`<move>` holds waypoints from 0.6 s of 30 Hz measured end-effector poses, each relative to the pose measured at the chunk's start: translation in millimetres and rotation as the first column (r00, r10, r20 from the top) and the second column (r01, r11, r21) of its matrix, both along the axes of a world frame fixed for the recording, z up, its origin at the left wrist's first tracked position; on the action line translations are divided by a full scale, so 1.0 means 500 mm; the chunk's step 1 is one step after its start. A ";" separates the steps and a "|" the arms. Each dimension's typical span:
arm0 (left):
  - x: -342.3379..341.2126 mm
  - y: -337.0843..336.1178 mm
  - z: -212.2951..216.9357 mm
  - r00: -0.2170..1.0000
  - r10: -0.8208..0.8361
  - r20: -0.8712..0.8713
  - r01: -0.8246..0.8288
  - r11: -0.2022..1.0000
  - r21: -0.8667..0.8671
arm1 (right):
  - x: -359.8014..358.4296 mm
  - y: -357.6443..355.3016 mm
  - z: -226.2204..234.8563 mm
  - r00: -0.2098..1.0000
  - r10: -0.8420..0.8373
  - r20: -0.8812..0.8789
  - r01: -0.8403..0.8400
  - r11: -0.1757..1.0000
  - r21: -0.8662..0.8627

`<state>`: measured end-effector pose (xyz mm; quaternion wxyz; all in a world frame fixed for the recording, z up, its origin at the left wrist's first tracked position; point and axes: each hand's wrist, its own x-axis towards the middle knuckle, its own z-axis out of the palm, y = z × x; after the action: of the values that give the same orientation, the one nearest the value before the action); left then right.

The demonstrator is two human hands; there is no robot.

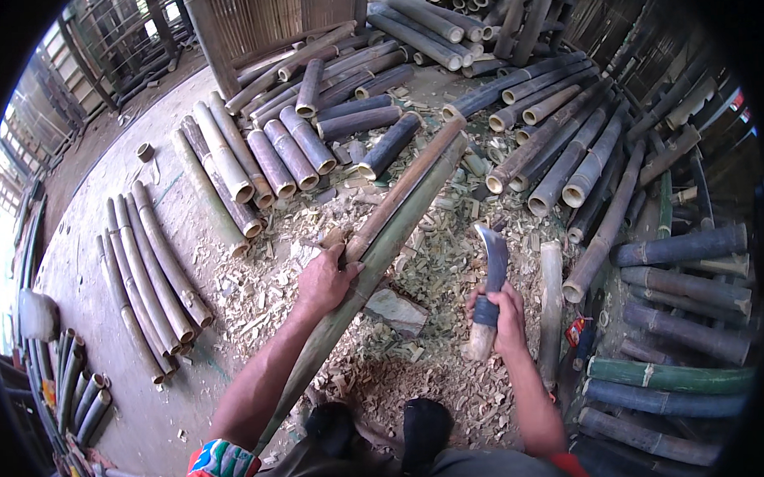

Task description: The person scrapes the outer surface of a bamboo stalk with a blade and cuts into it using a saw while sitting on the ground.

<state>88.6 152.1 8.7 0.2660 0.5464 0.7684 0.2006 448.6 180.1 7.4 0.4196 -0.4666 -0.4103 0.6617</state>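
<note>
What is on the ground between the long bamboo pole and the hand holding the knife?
In the head view, a flat grey stone lies on a bed of bamboo chips, between the long bamboo pole in the left hand and the right hand gripping the curved knife.

L forearm is coming in from lower left, bare, reaching up & fwd; L hand is curling round a pole, knuckles up, thumb toward the right side. R forearm is rising from lower right, wrist bent a bit inward; R hand is fisting a knife handle, blade pointing up. Hands are sitting well apart, L slightly higher. Both sleeves are showing red at bottom edge
</note>
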 end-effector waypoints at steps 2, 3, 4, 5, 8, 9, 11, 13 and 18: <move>-0.009 -0.019 -0.005 0.999 0.036 -0.013 -0.036 0.999 0.033 | -0.062 0.050 0.032 0.993 0.114 0.026 -0.116 0.992 0.053; -0.013 -0.029 -0.012 0.998 0.067 0.019 -0.067 0.997 -0.025 | -0.096 0.059 0.071 0.981 0.190 0.042 -0.192 0.980 0.056; -0.009 -0.035 -0.007 0.999 0.033 -0.038 -0.035 0.997 -0.064 | -0.120 0.066 0.096 0.964 0.258 0.060 -0.262 0.963 0.061; 0.000 -0.039 0.006 0.996 -0.010 -0.093 0.001 0.995 -0.105 | -0.132 0.073 0.091 0.947 0.297 0.122 -0.304 0.952 0.036; 0.025 -0.034 0.046 0.995 -0.053 -0.083 0.035 0.979 -0.200 | -0.151 0.067 0.069 0.915 0.315 0.253 -0.345 0.934 0.087; 0.028 -0.036 0.045 0.996 -0.042 -0.080 0.026 0.982 -0.189 | -0.155 0.061 0.053 0.896 0.298 0.329 -0.357 0.925 0.134; 0.028 -0.047 0.043 0.996 -0.026 -0.082 0.011 0.985 -0.174 | -0.155 0.038 0.041 0.812 0.300 0.500 -0.431 0.887 0.168; 0.024 -0.071 0.040 0.996 -0.016 -0.093 0.000 0.986 -0.166 | -0.156 0.020 0.037 0.747 0.292 0.597 -0.500 0.838 0.217; 0.015 -0.160 0.038 0.987 0.018 -0.158 -0.038 0.991 -0.125 | -0.163 0.000 0.058 0.587 0.292 0.755 -0.628 0.753 0.198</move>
<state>96.1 72.3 27.6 0.2363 0.5315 0.8058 0.1112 367.0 179.9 36.4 0.1405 -0.4393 -0.7835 0.4163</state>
